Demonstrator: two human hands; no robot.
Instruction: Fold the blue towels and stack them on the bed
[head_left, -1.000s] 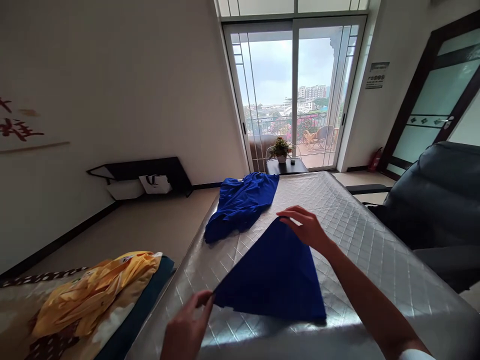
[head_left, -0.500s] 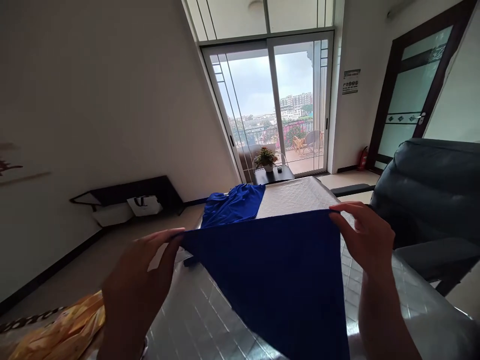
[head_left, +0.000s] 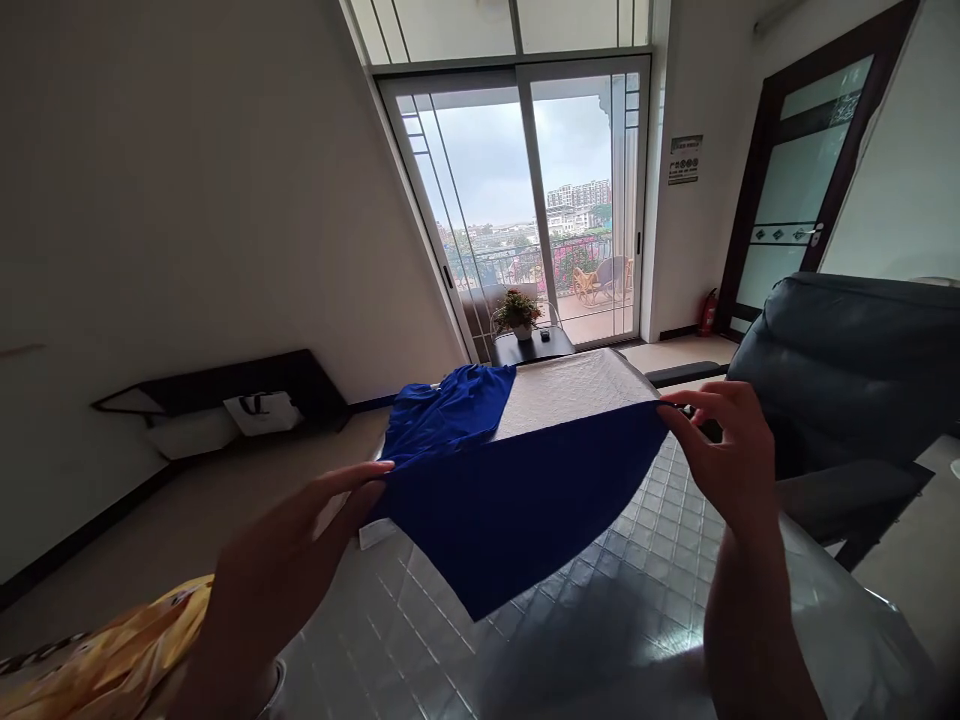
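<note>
A folded blue cloth [head_left: 510, 500] hangs in the air over the quilted mattress [head_left: 622, 600], stretched between both hands. My left hand [head_left: 300, 540] pinches its left corner, and my right hand [head_left: 724, 450] pinches its right corner. The cloth's lower point droops toward the mattress. A second, crumpled blue garment [head_left: 446, 410] lies on the mattress's far left part.
A yellow garment [head_left: 105, 660] lies at the lower left. A black massage chair [head_left: 847, 370] stands at the right. Beyond the mattress a small dark table with a potted plant [head_left: 517, 315] stands before glass sliding doors [head_left: 525, 200]. A low black shelf [head_left: 225, 395] is by the left wall.
The blue cloth was lifted off the mattress and spread between both hands; since half a second ago its lower part has swung up and away, and the view has shifted slightly.
</note>
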